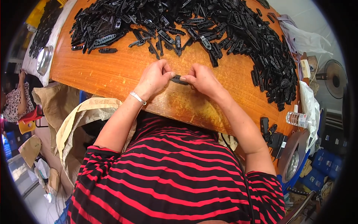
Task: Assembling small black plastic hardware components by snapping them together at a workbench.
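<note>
Between my two hands, just above the near part of the wooden table [108, 72], is a small, long black plastic part [180, 80]. My left hand [154, 77] pinches its left end between thumb and fingers. The right end is pinched by my right hand [202, 79], its thumb lying along the part. My fingers cover both ends, so the exact kind of part cannot be made out. Beyond my hands lies a large heap of similar black plastic parts [149, 18], with a few loose ones at its near edge.
The heap curves down the table's right side [276, 71]. At the right edge are a clear plastic bottle [298, 119], a black power adapter [276, 143] and a round metal dish [292, 164]. An open paper sack [71, 123] stands at left. Another person [18, 99] sits far left.
</note>
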A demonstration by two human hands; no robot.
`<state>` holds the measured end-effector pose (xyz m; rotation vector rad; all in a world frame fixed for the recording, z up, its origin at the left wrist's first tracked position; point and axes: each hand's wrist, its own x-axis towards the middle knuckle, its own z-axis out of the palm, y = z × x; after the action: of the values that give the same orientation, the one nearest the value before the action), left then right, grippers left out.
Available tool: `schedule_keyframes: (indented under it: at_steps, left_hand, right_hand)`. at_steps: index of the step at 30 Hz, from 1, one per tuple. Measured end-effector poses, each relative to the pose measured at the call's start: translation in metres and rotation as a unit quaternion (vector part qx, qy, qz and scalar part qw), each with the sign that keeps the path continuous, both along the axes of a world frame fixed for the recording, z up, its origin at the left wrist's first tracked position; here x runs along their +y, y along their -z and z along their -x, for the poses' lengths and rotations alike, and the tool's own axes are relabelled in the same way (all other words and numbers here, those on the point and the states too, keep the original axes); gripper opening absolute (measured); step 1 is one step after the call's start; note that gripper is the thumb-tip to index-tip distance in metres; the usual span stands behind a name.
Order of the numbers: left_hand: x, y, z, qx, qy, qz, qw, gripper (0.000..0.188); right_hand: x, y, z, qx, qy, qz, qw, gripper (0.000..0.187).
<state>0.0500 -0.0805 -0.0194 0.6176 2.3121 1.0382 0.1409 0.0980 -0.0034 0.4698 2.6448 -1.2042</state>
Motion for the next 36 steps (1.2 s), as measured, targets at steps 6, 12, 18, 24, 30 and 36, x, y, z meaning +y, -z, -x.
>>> schedule_keyframes:
  at_steps: [6,12,18,24,30,36]
  left_hand:
    - [-0.004,0.01,-0.012,0.174,0.015,-0.052,0.983,0.017]
    - [-0.018,0.005,-0.019,0.149,0.046,-0.026,0.987,0.013]
    - [-0.028,0.0,0.018,0.403,-0.038,-0.061,0.912,0.013]
    - [-0.015,0.009,0.029,0.415,-0.02,-0.063,0.908,0.022]
    - [-0.015,0.002,0.025,0.346,-0.023,-0.029,0.938,0.024]
    - [-0.01,0.003,0.034,0.456,-0.009,-0.038,0.889,0.026]
  right_hand:
    - [0.003,0.0,0.001,0.028,-0.041,-0.073,0.996,0.039]
    - [0.017,0.001,-0.014,0.018,-0.069,-0.042,0.997,0.038]
    - [0.056,-0.003,-0.015,0.207,0.082,-0.315,0.922,0.025]
    - [0.062,0.012,-0.02,0.166,0.073,-0.301,0.936,0.023]
    - [0.067,-0.004,-0.026,0.14,0.128,-0.043,0.981,0.02]
    - [0.036,-0.006,-0.027,0.138,0.104,-0.02,0.985,0.016]
